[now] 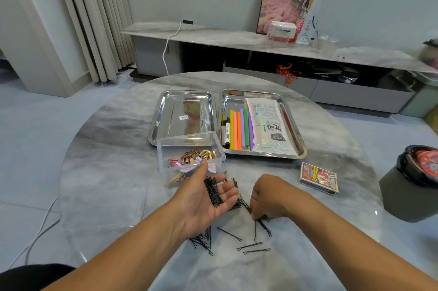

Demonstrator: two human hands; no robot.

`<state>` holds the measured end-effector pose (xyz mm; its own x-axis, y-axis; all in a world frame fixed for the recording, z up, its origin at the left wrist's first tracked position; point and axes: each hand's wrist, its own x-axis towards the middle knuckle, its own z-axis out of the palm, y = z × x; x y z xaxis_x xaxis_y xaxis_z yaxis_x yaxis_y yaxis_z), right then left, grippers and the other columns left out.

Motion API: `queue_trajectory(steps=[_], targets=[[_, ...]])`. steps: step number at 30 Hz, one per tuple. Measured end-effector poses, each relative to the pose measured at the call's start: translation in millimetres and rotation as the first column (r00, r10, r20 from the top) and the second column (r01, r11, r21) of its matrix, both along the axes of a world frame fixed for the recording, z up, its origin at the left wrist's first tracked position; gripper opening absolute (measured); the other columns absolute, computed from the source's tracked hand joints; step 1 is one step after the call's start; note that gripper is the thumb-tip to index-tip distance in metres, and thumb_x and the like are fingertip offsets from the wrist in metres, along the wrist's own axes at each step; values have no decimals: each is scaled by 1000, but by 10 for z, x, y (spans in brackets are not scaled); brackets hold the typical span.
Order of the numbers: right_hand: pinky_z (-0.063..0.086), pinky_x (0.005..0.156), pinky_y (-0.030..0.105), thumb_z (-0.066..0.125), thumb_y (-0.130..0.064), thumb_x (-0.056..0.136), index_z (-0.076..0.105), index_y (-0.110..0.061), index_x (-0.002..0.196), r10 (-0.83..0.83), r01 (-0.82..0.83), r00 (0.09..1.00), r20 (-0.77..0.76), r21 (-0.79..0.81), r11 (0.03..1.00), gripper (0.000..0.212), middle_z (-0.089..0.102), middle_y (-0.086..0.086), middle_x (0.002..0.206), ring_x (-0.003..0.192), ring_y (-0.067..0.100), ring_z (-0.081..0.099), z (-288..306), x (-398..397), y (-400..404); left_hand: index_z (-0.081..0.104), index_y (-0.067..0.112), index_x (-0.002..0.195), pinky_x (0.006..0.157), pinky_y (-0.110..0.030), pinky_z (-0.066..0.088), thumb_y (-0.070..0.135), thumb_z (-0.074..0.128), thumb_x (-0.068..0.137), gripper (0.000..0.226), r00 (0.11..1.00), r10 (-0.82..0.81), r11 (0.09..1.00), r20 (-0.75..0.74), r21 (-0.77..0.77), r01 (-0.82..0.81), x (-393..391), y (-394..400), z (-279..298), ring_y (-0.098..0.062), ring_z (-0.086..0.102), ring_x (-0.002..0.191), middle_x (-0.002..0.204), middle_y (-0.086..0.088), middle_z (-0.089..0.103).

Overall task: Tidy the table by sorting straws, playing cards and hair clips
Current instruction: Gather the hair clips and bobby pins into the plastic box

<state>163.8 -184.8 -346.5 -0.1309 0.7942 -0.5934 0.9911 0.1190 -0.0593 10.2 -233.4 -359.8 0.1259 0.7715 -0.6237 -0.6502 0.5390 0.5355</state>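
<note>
My left hand (203, 198) lies palm up over the table with a bundle of black bobby pins (213, 191) resting across its fingers. My right hand (267, 196) is turned down, its fingertips pinching black bobby pins on the table (262, 223). More loose pins (251, 247) lie scattered in front of both hands. A clear plastic box (189, 148) with brown, gold and pink hair clips stands just beyond my left hand. The right steel tray (301, 146) holds coloured straws (239, 130), a marker and a straw packet. A playing card box (318, 178) lies to the right.
An empty steel tray (161, 113) sits behind the plastic box. A black bin (412, 184) stands at the table's right edge. The round marble table (106, 172) ends close on the left. A low cabinet with a picture runs along the far wall.
</note>
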Motion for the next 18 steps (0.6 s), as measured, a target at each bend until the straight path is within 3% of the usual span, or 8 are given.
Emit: queue_trajectory(steps=[3, 5, 9, 10, 13, 16, 18], targets=[[47, 67, 27, 69, -17, 81, 67, -10, 89, -17, 18, 999, -45, 18, 1000, 11, 61, 4, 86, 76, 19, 53, -20, 10, -13, 60, 5, 101, 72, -38, 59, 56, 42, 96, 55, 1000, 16, 1000, -3, -3, -16, -4, -2, 23, -28, 66, 81, 84, -16, 66], [45, 62, 26, 67, -13, 78, 66, -11, 85, -77, 83, 992, -99, 58, 995, 8, 63, 4, 82, 71, 19, 54, -44, -5, -45, 60, 5, 99, 71, -39, 60, 56, 42, 96, 54, 1000, 19, 1000, -10, -9, -19, 2, -7, 27, -28, 66, 81, 84, -16, 66], [55, 72, 29, 68, -14, 80, 69, -7, 92, -145, 165, 967, -211, 80, 983, 14, 70, 6, 90, 86, 22, 69, 70, 4, -50, 60, 5, 101, 74, -40, 61, 55, 42, 96, 54, 1000, 5, 1000, -30, -11, -6, 5, -6, 14, -29, 67, 83, 86, -17, 66], [57, 71, 29, 68, -11, 80, 69, -7, 90, -194, 227, 925, -327, 64, 972, 11, 71, 7, 86, 81, 20, 70, 138, 25, -32, 60, 4, 102, 75, -41, 60, 56, 42, 96, 55, 999, -5, 1000, -41, -11, 5, 4, -5, 7, -30, 68, 83, 86, -18, 67], [56, 59, 23, 69, 2, 79, 65, -4, 87, -338, 363, 647, -684, -114, 925, 11, 70, 10, 75, 63, 15, 67, 363, 5, -52, 58, 3, 110, 83, -42, 57, 59, 38, 96, 62, 995, -97, 995, -30, -11, 96, 29, -20, 2, -30, 67, 85, 89, -19, 67], [52, 54, 24, 75, -1, 77, 64, -10, 84, -310, 369, 562, -767, -103, 924, 16, 68, 8, 73, 59, 15, 64, 369, -114, -135, 58, -1, 122, 88, -39, 55, 64, 32, 95, 75, 971, -231, 973, 64, 40, 228, 109, -56, 42, -27, 63, 85, 93, -18, 61], [56, 55, 26, 78, -5, 79, 66, -9, 86, -312, 379, 539, -782, -106, 919, 15, 71, 10, 77, 61, 20, 68, 317, -192, -191, 59, -1, 123, 80, -35, 56, 65, 29, 95, 77, 964, -249, 968, 91, 60, 244, 130, -61, 53, -23, 60, 80, 93, -17, 57]])
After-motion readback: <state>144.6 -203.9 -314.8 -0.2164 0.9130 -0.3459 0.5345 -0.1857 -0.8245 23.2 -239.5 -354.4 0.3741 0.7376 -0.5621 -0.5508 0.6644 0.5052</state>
